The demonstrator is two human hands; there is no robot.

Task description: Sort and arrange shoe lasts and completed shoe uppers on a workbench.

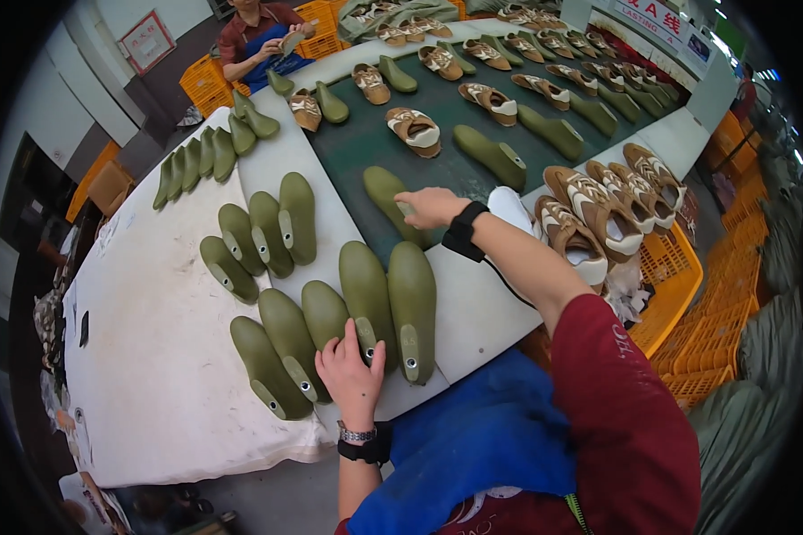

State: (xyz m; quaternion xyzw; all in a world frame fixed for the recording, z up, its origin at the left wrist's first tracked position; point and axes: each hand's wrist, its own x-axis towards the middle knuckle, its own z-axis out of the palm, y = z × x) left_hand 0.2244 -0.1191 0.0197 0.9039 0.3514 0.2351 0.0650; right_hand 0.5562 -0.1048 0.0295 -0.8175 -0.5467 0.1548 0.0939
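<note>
My right hand (433,207) reaches over the green conveyor belt (348,147), its fingers closed on the upper side of an olive-green shoe last (384,189). Part of that last is hidden below the hand. Down on the white table, my left hand (352,367) lies with fingers apart against the heel end of a tall green last (364,281). Beside it stand another tall last (412,303) on its right and several shorter ones, such as a nearby last (321,308), on its left. Nothing is lifted by the left hand.
Brown-and-white sneakers (413,132) and green lasts sit in rows along the belt. More lasts (294,218) stand on the white table (152,357). At right, sneakers (589,209) lie beside an orange crate (674,285). A co-worker (263,45) handles something at the far side.
</note>
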